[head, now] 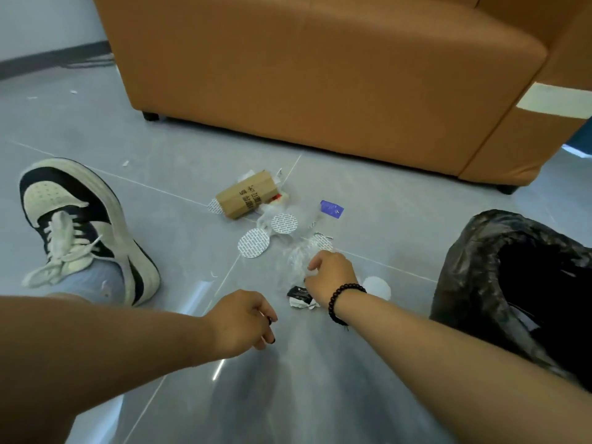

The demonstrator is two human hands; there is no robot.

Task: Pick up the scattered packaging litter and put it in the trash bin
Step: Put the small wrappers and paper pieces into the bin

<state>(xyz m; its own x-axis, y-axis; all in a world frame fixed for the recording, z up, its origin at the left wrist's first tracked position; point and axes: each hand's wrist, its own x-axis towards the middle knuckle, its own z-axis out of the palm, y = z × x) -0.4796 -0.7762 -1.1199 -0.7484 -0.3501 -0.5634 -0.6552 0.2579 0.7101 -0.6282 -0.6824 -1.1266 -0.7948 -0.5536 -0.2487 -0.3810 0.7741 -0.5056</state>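
Your right hand (331, 277) reaches into the litter on the floor (160, 219), fingers curled down over clear crinkled plastic (296, 261); whether they already pinch it cannot be told, since the knuckles hide the fingertips. Your left hand (240, 318) hangs loosely curled, holding nothing. The trash bin (480, 283), lined with black bag, sits just right, presumably for a short carry. The cardboard box (246, 198), round seals (253, 243) and purple wrapper (331, 208) lie farther out. The bin's interior is dark and cropped.

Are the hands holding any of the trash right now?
The right hand is pinching the clear plastic wrap at its near edge. The left hand holds nothing.
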